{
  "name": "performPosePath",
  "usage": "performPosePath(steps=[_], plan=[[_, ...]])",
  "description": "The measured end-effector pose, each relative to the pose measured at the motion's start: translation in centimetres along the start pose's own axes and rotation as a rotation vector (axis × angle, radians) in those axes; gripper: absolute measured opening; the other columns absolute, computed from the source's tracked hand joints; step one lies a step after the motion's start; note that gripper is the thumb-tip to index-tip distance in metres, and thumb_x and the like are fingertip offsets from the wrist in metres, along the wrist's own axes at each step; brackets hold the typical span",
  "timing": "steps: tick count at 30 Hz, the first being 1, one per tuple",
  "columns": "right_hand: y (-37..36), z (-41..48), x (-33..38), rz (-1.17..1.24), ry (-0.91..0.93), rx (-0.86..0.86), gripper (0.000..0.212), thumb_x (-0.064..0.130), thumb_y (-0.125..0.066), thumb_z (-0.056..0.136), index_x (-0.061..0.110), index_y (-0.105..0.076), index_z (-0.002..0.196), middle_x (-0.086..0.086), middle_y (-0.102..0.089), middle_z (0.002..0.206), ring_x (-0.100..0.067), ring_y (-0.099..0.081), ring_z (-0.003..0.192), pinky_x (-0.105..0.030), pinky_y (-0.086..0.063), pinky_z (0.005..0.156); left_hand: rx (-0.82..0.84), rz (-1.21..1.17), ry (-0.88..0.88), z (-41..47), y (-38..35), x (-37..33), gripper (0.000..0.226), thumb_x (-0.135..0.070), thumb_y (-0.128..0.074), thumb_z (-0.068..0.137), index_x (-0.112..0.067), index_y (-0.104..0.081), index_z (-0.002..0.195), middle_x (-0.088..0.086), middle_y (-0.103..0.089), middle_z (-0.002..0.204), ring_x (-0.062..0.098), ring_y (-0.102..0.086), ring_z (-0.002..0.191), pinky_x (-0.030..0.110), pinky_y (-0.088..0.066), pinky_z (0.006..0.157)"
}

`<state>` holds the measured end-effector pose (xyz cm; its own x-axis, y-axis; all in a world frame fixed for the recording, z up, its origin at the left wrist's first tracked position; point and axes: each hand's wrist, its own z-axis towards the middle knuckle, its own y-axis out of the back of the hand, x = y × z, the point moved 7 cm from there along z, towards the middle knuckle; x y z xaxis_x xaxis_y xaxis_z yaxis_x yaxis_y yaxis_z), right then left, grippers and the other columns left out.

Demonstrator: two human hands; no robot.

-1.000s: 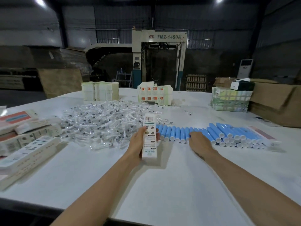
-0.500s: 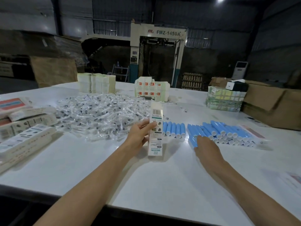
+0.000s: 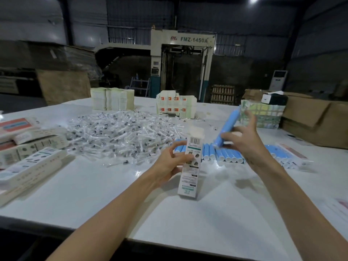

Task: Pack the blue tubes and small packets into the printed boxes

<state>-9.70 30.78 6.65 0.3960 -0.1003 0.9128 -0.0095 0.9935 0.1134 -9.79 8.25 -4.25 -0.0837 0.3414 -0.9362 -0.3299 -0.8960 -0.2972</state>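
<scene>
My left hand grips a tall printed box that stands upright on the white table, its top flap open. Above and to the right of the box, my right hand holds a blue tube lifted off the table and tilted, its lower end near the box top. A row of blue tubes lies on the table behind both hands. A wide heap of small clear packets covers the table to the left of the box.
Printed boxes lie stacked at the left edge. Stacks of flat cartons stand at the far side. A wrapped bundle and brown cardboard boxes are at the right. A large machine stands behind.
My right hand has picked one blue tube out of the row and raised it above the table. The left hand has kept the box upright, shifted slightly toward me.
</scene>
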Motion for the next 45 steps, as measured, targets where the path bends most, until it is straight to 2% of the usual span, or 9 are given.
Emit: performPosePath(steps=[6, 15, 19, 24, 32, 36, 39, 42, 45], plan=[[-4.6, 1.8, 5.2, 0.079, 0.221, 0.073, 0.113, -0.005, -0.074, 0.088, 0.064, -0.012, 0.151, -0.017, -0.054, 0.135, -0.033, -0.071, 0.111, -0.049, -0.065, 0.079, 0.112, 0.162, -0.124, -0.5, -1.2, -1.1, 0.104, -0.019, -0.093, 0.085, -0.067, -0.031, 0.153, 0.018, -0.073, 0.135, 0.036, -0.069, 0.128, 0.058, -0.061, 0.099], [-4.6, 2.6, 2.8, -0.244, 0.216, 0.06, 0.093, 0.008, -0.075, 0.091, 0.053, -0.017, 0.147, 0.014, -0.055, 0.11, -0.013, -0.071, 0.09, -0.014, -0.056, 0.063, 0.066, 0.217, -0.159, -0.9, -1.3, -1.2, 0.101, -0.025, -0.094, 0.084, -0.066, -0.034, 0.154, 0.019, -0.074, 0.133, 0.038, -0.069, 0.128, 0.063, -0.059, 0.1], [-4.2, 3.2, 2.1, -0.247, 0.087, 0.161, 0.045, 0.015, -0.076, 0.09, 0.026, -0.05, 0.126, -0.002, -0.064, 0.114, -0.018, -0.068, 0.089, -0.02, -0.057, 0.064, 0.092, 0.276, -0.177, -1.0, -1.8, -1.3, 0.095, -0.024, -0.088, 0.092, -0.062, -0.031, 0.157, 0.015, -0.075, 0.133, 0.034, -0.068, 0.13, 0.061, -0.06, 0.1], [-5.0, 4.0, 2.1, -0.398, 0.033, 0.27, 0.026, 0.04, -0.073, 0.095, 0.022, -0.061, 0.11, -0.002, -0.076, 0.098, -0.003, -0.068, 0.074, -0.023, -0.051, 0.06, 0.078, 0.325, -0.194, -1.2, -1.8, -1.8, 0.092, -0.024, -0.088, 0.092, -0.061, -0.033, 0.156, 0.01, -0.076, 0.132, 0.029, -0.069, 0.129, 0.054, -0.063, 0.096], [-8.4, 3.3, 0.6, -1.075, -0.043, 0.373, 0.056, 0.068, -0.036, 0.104, 0.022, -0.064, 0.09, 0.002, -0.07, 0.092, -0.014, -0.062, 0.085, -0.038, -0.05, 0.077, 0.026, 0.294, -0.194, -1.0, -1.5, -1.5, 0.087, -0.017, -0.087, 0.092, -0.056, -0.038, 0.152, 0.012, -0.079, 0.122, 0.028, -0.076, 0.117, 0.042, -0.066, 0.086], [-8.6, 2.4, 1.6, -1.269, 0.199, 0.091, 0.042, 0.058, -0.041, 0.106, 0.021, -0.059, 0.099, 0.001, -0.069, 0.097, -0.022, -0.064, 0.085, -0.039, -0.05, 0.071, -0.005, 0.235, -0.159, -0.6, -0.8, -0.6, 0.088, -0.018, -0.088, 0.091, -0.055, -0.037, 0.151, 0.014, -0.079, 0.123, 0.032, -0.076, 0.116, 0.051, -0.065, 0.092], [-11.0, 1.5, 4.5, -1.1, 0.527, -0.123, 0.018, 0.039, -0.053, 0.106, 0.023, -0.059, 0.1, 0.003, -0.065, 0.09, -0.019, -0.06, 0.079, -0.037, -0.05, 0.066, -0.009, 0.176, -0.122, 0.0, -0.6, 0.6, 0.086, -0.018, -0.089, 0.088, -0.055, -0.04, 0.148, 0.018, -0.078, 0.122, 0.036, -0.075, 0.116, 0.053, -0.064, 0.091], [-17.3, 1.5, 4.5, -0.962, 0.589, 0.21, 0.006, 0.024, -0.057, 0.104, 0.022, -0.061, 0.1, 0.005, -0.064, 0.09, -0.018, -0.061, 0.082, -0.036, -0.051, 0.064, -0.055, 0.155, -0.089, 0.4, -0.7, 1.6, 0.08, -0.015, -0.089, 0.082, -0.039, -0.047, 0.146, 0.015, -0.079, 0.115, 0.031, -0.078, 0.106, 0.045, -0.065, 0.083], [-24.3, 1.3, 0.4, -1.183, 0.524, 0.623, 0.019, 0.011, -0.056, 0.101, 0.015, -0.064, 0.118, -0.003, -0.067, 0.109, -0.025, -0.065, 0.099, -0.041, -0.055, 0.077, -0.082, 0.173, -0.095, 0.2, -0.8, 2.7, 0.046, -0.011, -0.076, 0.096, -0.027, -0.061, 0.137, 0.012, -0.075, 0.129, 0.019, -0.077, 0.109, 0.038, -0.064, 0.084]])
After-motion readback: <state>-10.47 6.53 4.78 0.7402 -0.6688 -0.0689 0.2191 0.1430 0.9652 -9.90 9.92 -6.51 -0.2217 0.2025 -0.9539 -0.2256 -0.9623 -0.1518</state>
